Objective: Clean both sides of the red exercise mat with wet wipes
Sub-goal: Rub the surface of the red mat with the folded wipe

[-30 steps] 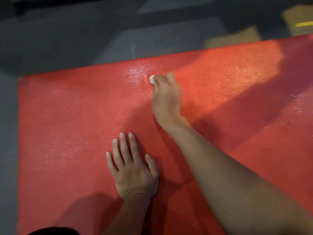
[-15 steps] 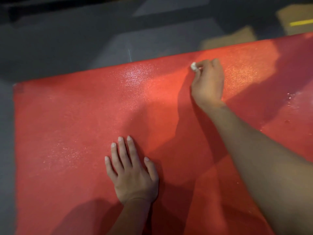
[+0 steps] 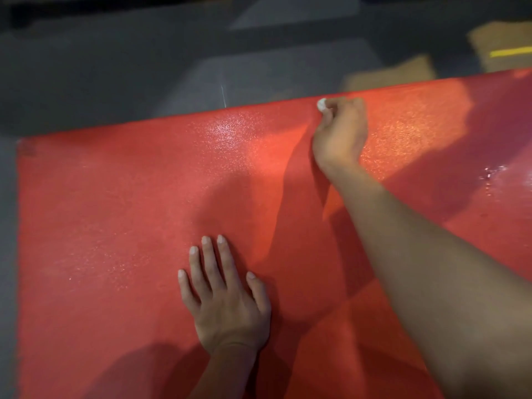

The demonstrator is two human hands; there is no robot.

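We look down at a red exercise mat (image 3: 115,226) lying flat on a dark grey floor (image 3: 100,67); it fills most of the view, with its far edge running across the upper part.

Our right hand (image 3: 341,131) now sits at that far edge, right of centre. A second ago it was nearer the middle, beside a shiny damp patch (image 3: 227,131); it has since swept rightward and further out along the edge. Its fingers (image 3: 348,106) are curled tightly around a small balled white wet wipe (image 3: 321,105), of which only a bit shows past the knuckles, pressed to the mat.

Our left hand (image 3: 227,300) has stayed where it was, near the lower middle. It lies palm down, fingers straight and slightly spread, holding nothing and pressing the mat flat.

We judge that the wiping of this face is moving along the far edge toward the right. Glistening streaks to the left suggest that part is done. We cannot tell whether the underside has been cleaned.

No container is in view: no wipe packet or bin. Some wet droplets (image 3: 493,174) glint near the right border.
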